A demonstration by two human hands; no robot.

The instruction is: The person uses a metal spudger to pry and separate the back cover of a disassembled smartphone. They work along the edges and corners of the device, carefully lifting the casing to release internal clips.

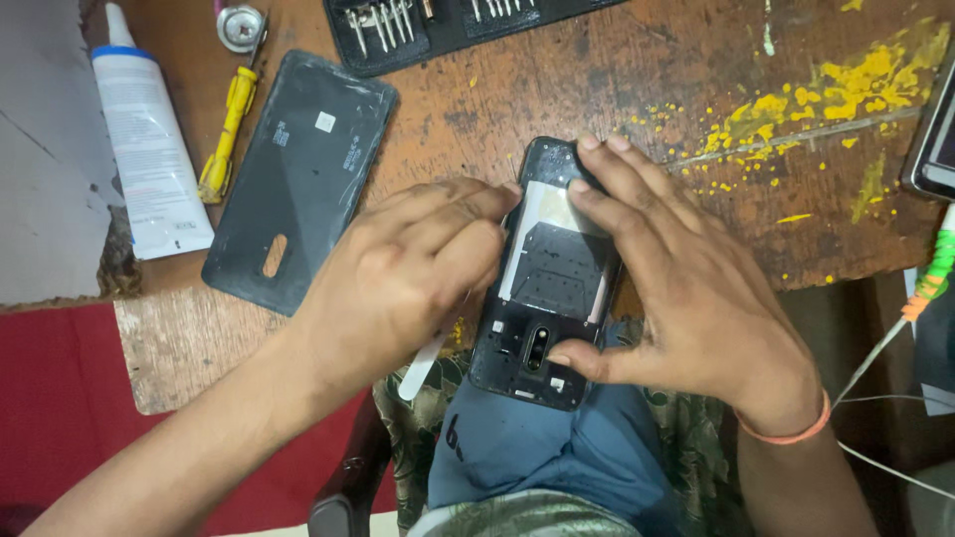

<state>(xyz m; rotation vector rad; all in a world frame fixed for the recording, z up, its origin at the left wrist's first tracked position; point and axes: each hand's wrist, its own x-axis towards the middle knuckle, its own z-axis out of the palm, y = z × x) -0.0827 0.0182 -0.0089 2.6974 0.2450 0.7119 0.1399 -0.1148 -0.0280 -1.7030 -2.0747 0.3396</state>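
Observation:
An opened black phone (pixel 545 288) lies face down at the table's near edge, its inner frame and camera module showing. My right hand (pixel 686 298) grips it, fingers on its top end and thumb at its lower right side. My left hand (pixel 418 268) is shut on a thin white pry tool (pixel 423 363), whose tip is hidden under my fingers at the phone's left edge. The phone's removed black back cover (pixel 298 179) lies to the left on the table.
A white tube (pixel 149 149) and a yellow-handled screwdriver (pixel 227 134) lie at the left. A black screwdriver bit case (pixel 438 25) sits at the far edge. Another device (pixel 933 139) and cables (pixel 895 328) are at the right. The wooden table (pixel 696 109) has yellow paint spots.

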